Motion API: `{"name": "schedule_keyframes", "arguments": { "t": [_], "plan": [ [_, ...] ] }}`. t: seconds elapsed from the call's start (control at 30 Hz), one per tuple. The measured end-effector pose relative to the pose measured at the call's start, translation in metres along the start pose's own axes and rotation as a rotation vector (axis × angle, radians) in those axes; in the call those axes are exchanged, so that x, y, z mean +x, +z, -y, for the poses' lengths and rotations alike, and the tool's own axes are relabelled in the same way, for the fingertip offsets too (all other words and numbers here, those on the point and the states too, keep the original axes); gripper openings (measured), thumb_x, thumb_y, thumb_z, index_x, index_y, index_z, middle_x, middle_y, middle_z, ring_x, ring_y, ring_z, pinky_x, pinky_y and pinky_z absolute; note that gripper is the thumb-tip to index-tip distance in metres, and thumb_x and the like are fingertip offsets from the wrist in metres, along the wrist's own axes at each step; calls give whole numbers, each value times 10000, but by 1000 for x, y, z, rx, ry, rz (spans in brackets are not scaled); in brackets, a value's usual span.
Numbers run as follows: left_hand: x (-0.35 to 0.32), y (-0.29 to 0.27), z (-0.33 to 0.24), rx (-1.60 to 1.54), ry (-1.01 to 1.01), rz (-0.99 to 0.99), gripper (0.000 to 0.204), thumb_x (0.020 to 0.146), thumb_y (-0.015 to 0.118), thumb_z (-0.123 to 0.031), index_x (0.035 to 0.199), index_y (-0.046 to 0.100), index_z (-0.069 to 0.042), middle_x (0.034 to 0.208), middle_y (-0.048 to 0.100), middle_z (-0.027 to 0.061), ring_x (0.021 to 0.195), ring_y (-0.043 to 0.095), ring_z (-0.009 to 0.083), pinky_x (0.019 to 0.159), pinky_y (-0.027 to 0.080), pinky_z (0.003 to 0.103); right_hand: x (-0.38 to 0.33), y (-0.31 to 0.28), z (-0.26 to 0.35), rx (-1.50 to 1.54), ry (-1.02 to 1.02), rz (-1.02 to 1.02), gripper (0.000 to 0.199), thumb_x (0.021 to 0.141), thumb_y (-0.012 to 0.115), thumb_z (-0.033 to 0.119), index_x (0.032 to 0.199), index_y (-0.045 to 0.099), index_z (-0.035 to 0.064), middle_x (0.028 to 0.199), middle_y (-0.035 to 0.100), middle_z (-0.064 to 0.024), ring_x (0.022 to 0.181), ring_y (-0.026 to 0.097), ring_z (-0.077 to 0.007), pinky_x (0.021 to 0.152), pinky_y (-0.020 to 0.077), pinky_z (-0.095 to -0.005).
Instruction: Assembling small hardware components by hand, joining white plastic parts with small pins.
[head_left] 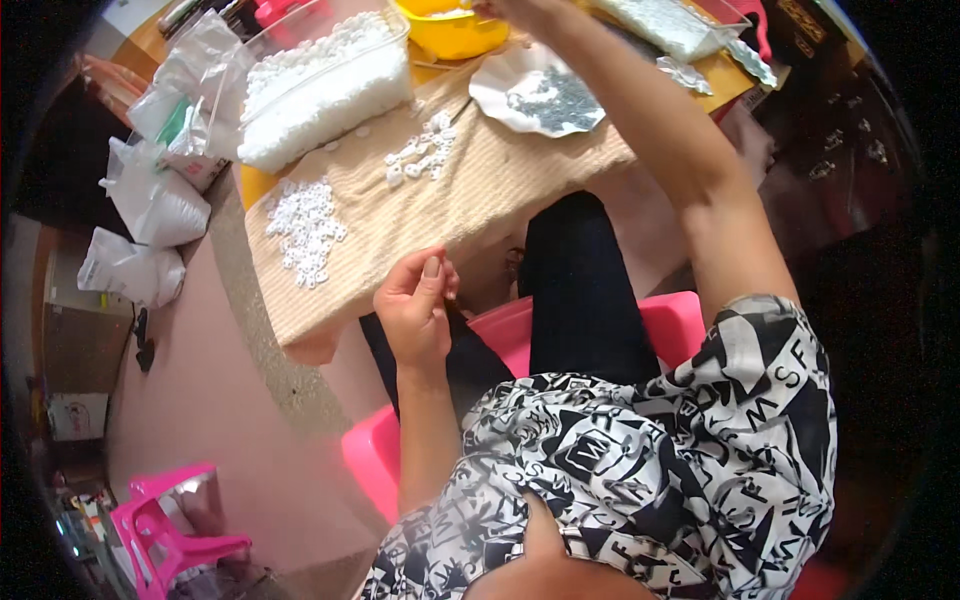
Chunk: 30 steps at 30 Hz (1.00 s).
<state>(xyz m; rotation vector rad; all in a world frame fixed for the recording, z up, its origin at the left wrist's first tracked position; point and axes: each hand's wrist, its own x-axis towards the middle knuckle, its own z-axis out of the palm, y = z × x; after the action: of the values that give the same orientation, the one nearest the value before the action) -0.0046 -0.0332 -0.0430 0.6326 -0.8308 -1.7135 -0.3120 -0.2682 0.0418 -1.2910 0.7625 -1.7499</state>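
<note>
Ribbed cloth (385, 238), upper left, bears small white pieces (305, 232). Left hand (416, 305), centre: fingers (430, 270) pinched, contents unclear. Right hand (512, 8), top, near yellow bowl (455, 38): grip indeterminable.

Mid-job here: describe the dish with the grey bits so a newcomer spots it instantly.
Start with the big tan ribbed cloth. On its far right part, just left of the right forearm, sits a shallow white dish. Its wavy rim and the grey bits inside set it apart from the smooth yellow bowl just beyond.
</note>
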Motion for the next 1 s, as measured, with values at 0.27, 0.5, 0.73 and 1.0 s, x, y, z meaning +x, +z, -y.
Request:
{"name": "schedule_keyframes", "arguments": {
  "t": [0.27,0.5,0.73,1.0],
  "plan": [
    [29,-16,-14,820,385,-200,142,740,622,-38,862,597,29,796,563,32,668,497,95,602,409,217,-56,13,14,-992,-542,165,198,665,614,145,633,567,-44,567,565,-139,478,548,-177,395,411,-320],
    [108,-18,-17,1253,603,-158,137,705,590,-4,839,621,-9,817,596,115,654,551,213,600,442,284,-108,-1,-11,-1538,154,463,222,680,506,13,863,632,27,786,592,-216,777,581,-349,712,442,-402],
    [132,1,-22,1521,751,92,109,681,588,-20,763,649,-60,771,595,98,730,538,272,655,432,348,-119,-2,-6,-1611,134,404,182,643,536,-12,810,607,-12,775,583,-232,772,569,-372,699,446,-395],
    [162,-3,-3,1655,706,339,109,630,588,-33,702,653,-83,742,586,102,707,533,279,645,450,359,-116,0,-1,-1581,184,465,160,652,552,-6,807,583,-29,809,578,-238,811,562,-372,701,439,-405]
  ]
}}
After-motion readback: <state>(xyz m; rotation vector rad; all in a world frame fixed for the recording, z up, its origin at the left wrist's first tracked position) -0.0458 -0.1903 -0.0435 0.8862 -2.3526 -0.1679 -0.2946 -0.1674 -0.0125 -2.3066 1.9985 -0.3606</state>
